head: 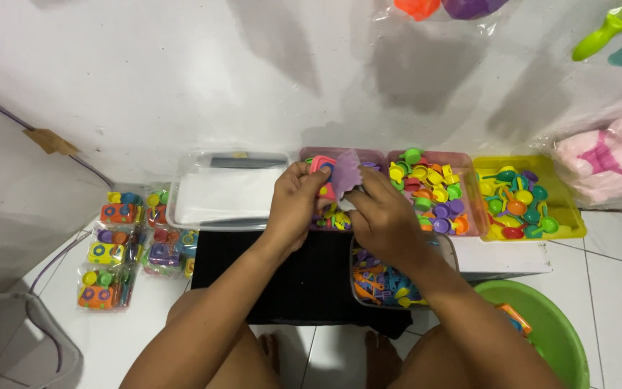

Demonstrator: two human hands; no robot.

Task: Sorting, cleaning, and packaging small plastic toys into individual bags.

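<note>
Purple leaf-shaped toy piece [346,171], upright

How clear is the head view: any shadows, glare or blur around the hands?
Head view: sharp around the left hand and right hand; broad soft shadows on the white wall; mild glare on the clear tray; edges bow slightly from the wide lens.

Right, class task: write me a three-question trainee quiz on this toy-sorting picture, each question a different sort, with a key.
1. True or false: both hands hold the purple piece.
2. What colour is the basin at lower right? A red, B green, C blue.
3. The yellow tray of spoons sits farthest ____.

Key: 1 true: left hand and right hand meet on it. 2 B. 3 right.
</note>
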